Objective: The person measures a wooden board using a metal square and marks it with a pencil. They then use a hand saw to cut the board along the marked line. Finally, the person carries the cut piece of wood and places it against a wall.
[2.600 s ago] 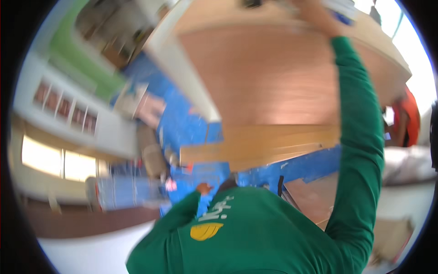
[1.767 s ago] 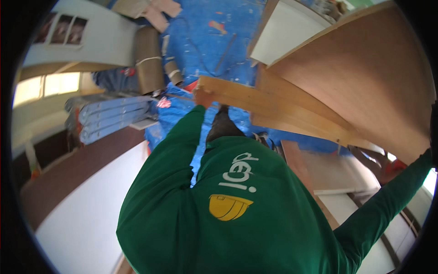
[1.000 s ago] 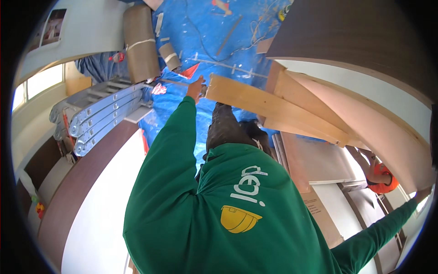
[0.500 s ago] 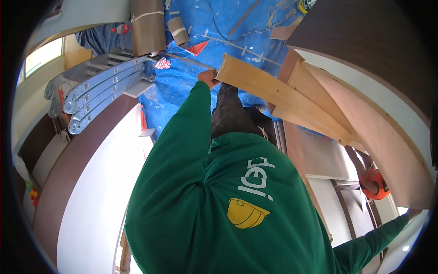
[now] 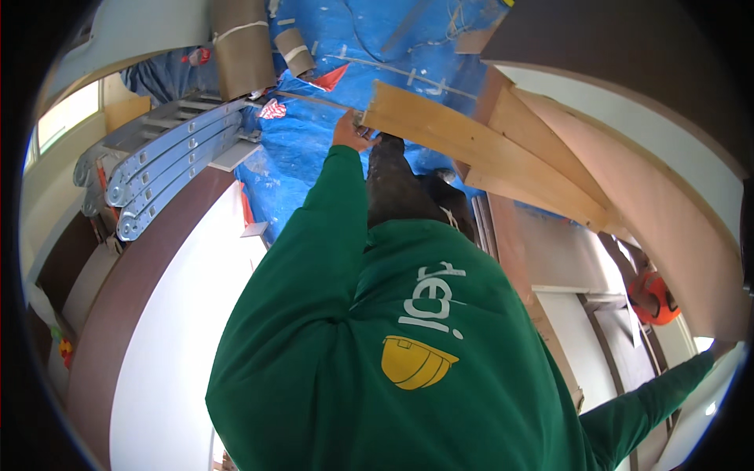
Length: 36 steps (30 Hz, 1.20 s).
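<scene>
At the upper centre, my left hand [image 5: 353, 132] is closed at the near end of a long light wooden board [image 5: 463, 143]. Part of its fingers is hidden behind the board's end. The board slants away to the right, beside a large pale wood panel [image 5: 628, 173]. Far out at the lower right, my right hand [image 5: 721, 346] reaches to the lower edge of that panel. It is small and dark at the picture's rim, so its fingers do not show clearly.
A folded metal ladder [image 5: 169, 153] lies at the left above a white panel with a brown edge [image 5: 149, 306]. Brown rolls [image 5: 245, 51] rest on blue sheeting [image 5: 314, 173]. At the right, another person in an orange helmet [image 5: 656, 298] is near the board's far end.
My left hand and the board's near end have shifted slightly left and up in the picture. The orange helmet appears a little farther right and higher. Both my arms keep nearly the same pose.
</scene>
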Each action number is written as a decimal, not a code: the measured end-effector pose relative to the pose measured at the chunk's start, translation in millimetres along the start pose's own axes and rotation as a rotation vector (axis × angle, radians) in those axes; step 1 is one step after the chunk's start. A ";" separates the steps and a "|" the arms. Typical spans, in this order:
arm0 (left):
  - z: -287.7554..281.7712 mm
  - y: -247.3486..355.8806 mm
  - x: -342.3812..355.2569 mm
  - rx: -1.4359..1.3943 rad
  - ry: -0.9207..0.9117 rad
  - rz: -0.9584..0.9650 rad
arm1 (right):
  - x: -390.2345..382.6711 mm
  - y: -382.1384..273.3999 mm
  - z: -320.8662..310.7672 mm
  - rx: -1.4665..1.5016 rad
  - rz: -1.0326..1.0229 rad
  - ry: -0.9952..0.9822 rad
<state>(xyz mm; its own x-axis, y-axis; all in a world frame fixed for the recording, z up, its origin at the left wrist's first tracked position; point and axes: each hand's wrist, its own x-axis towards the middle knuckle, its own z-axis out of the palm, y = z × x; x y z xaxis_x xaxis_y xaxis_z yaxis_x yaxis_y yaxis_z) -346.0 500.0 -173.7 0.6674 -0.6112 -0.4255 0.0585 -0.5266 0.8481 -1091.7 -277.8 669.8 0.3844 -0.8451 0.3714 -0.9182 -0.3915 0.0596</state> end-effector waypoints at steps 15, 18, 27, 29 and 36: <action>-20.3 24.7 22.2 -0.932 0.126 -0.930 | -195.5 -217.7 76.3 -0.035 0.006 0.528; -6.3 69.8 39.3 -0.745 0.188 -1.112 | -374.9 -289.8 222.3 0.082 0.258 0.037; -18.7 76.1 30.2 -0.644 0.110 -0.976 | -461.4 -601.4 508.1 0.278 0.627 -1.016; -16.2 67.1 20.9 -0.655 0.062 -0.910 | -464.7 -620.7 521.5 0.165 0.636 -1.077; 0.7 31.1 20.7 1.250 -0.137 -0.194 | -487.7 -634.6 567.2 0.047 0.590 -1.052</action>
<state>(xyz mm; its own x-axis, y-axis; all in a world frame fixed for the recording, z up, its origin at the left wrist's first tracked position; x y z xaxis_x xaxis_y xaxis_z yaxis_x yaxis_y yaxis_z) -330.9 470.5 -156.3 0.6402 -0.4783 -0.6012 -0.6404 -0.7645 -0.0737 -642.5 176.4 -74.7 -0.1834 -0.7728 -0.6076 -0.9827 0.1604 0.0927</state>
